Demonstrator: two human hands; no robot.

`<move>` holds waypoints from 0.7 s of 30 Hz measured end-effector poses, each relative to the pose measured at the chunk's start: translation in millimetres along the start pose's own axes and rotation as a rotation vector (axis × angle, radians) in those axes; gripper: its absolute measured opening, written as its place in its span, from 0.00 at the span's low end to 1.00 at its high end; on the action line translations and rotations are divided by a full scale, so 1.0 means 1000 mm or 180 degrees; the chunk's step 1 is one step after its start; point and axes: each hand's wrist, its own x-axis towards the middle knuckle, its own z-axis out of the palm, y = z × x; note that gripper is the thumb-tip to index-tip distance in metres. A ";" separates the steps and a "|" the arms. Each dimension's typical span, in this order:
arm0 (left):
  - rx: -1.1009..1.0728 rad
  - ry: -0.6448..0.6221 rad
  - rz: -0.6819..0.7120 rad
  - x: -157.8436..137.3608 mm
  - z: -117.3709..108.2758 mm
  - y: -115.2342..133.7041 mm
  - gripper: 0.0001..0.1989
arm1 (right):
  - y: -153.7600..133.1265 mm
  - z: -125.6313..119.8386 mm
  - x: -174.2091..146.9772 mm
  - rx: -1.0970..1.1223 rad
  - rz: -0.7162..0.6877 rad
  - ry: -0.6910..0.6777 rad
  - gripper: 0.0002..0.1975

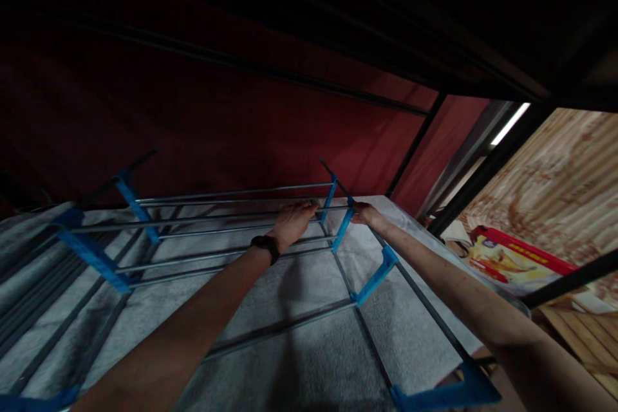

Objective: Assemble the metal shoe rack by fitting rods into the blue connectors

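A rack of thin metal rods (226,194) joined by blue plastic connectors (342,226) stands over a grey fabric sheet (299,347). My left hand (293,221), with a black band on the wrist, lies flat on two of the rods close to the right-hand connectors, fingers stretched out. My right hand (365,213) is closed around the blue connector piece and the dark upright rod at the rack's right side. Both arms reach far forward into the dim frame.
A dark red fabric wall (203,116) closes the back, with black frame tubes (415,141) crossing above and at the right. More blue connectors (91,252) sit at the left. Outside at the right lie a red and yellow package (512,261) and wooden boards (574,328).
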 end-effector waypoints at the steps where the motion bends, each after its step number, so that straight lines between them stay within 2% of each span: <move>1: 0.0012 0.0008 -0.0002 0.000 0.002 0.000 0.23 | -0.001 0.001 0.000 0.0030 0.0061 0.0025 0.16; 12: 0.0053 -0.0030 0.0019 -0.004 0.006 -0.001 0.25 | -0.003 0.006 -0.003 0.0269 0.0371 0.0211 0.12; 21: -0.0037 -0.0001 -0.0012 -0.002 0.008 -0.005 0.27 | 0.011 0.005 0.001 0.0163 0.0120 0.0124 0.12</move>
